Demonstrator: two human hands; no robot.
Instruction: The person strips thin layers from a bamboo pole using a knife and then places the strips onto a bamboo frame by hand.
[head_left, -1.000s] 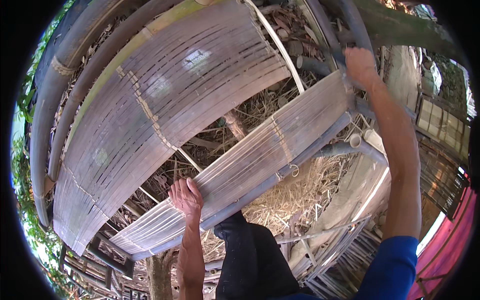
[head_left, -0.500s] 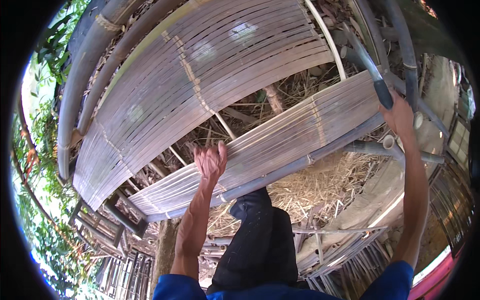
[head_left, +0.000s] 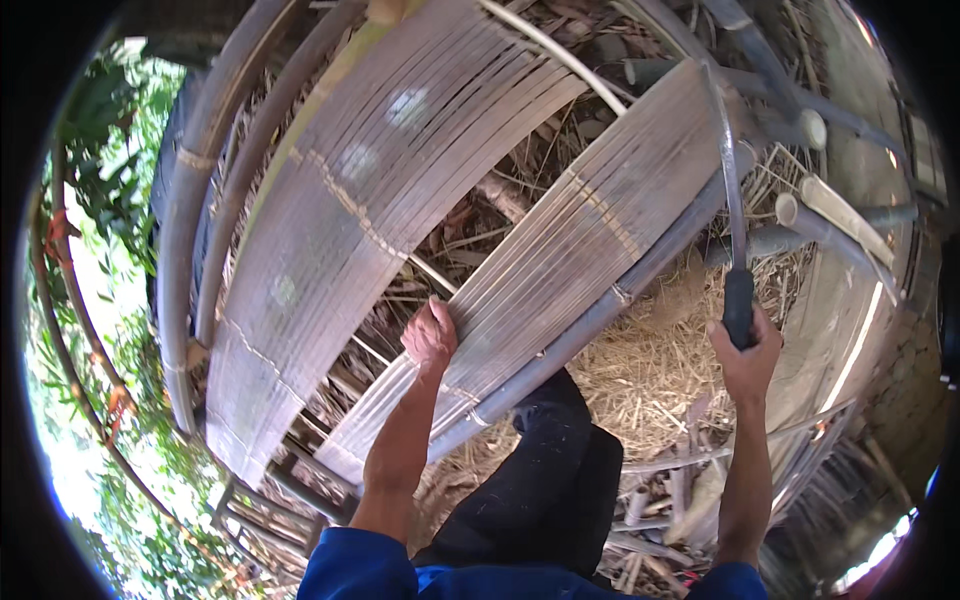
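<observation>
In my right hand (head_left: 748,362) is the black handle of a long knife (head_left: 733,185). Its narrow, slightly curved blade points away from me, past the right end of the nearer strip of bamboo slats (head_left: 560,270). My left hand (head_left: 430,333) is closed over the far edge of that strip, its fingers curled round the slats. Lashings bind these slats together, and a round bamboo pole (head_left: 580,335) runs along their near edge. A wider slatted panel (head_left: 330,260) lies beyond, across a gap where a thin crosspiece (head_left: 432,273) shows.
Thick bamboo rails (head_left: 190,200) rise at the far left, with green foliage outside them. Dry straw (head_left: 655,370) covers the ground on the near side. Cut bamboo ends (head_left: 788,210) stick out at the right. My dark-trousered leg (head_left: 540,470) is against the near pole.
My right hand has come down and nearer, bringing the knife over the straw side with its blade more upright. My left hand stays on the slats. The whole view has turned.
</observation>
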